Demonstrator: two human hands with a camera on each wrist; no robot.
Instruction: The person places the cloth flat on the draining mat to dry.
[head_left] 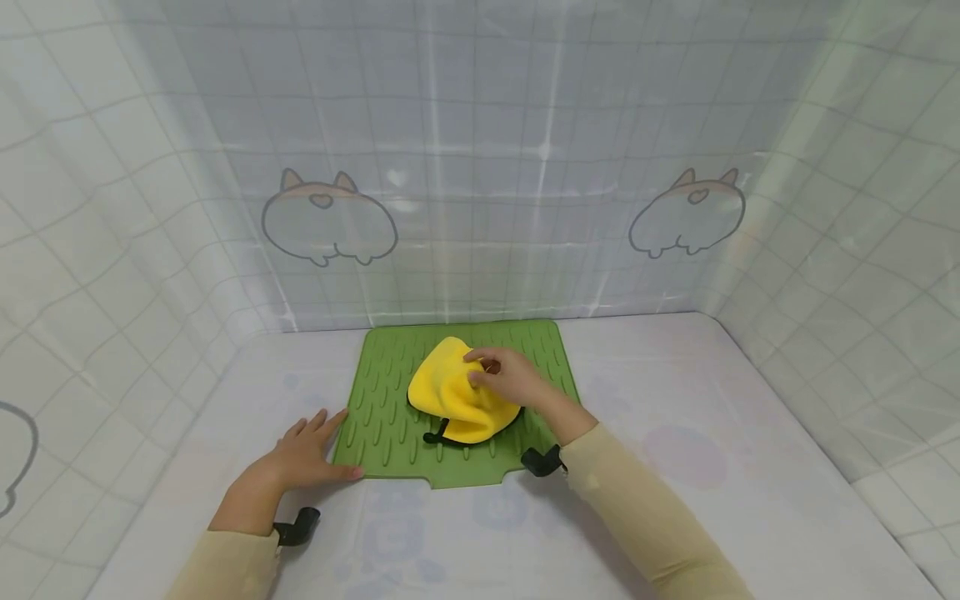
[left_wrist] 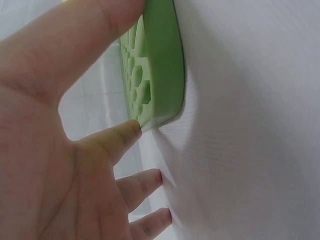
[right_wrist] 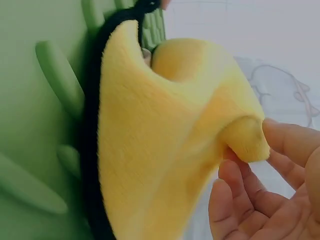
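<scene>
A yellow cloth (head_left: 450,392) with a black border and a black hanging loop (head_left: 435,437) lies bunched on a green ridged mat (head_left: 382,400). My right hand (head_left: 510,377) pinches a raised fold of it between thumb and fingers. Close up in the right wrist view, the fold of the cloth (right_wrist: 150,130) stands up from the mat, the right fingers (right_wrist: 290,145) gripping its peak. My left hand (head_left: 306,454) is spread at the mat's near left corner, thumb and index finger touching its edge. In the left wrist view, the left fingers (left_wrist: 115,142) are straight and hold nothing.
A pale cloth-covered table (head_left: 660,417) lies under the mat. White gridded curtain walls (head_left: 480,183) with cartoon animal drawings enclose the back and both sides. Small black devices (head_left: 298,527) sit on both wrists.
</scene>
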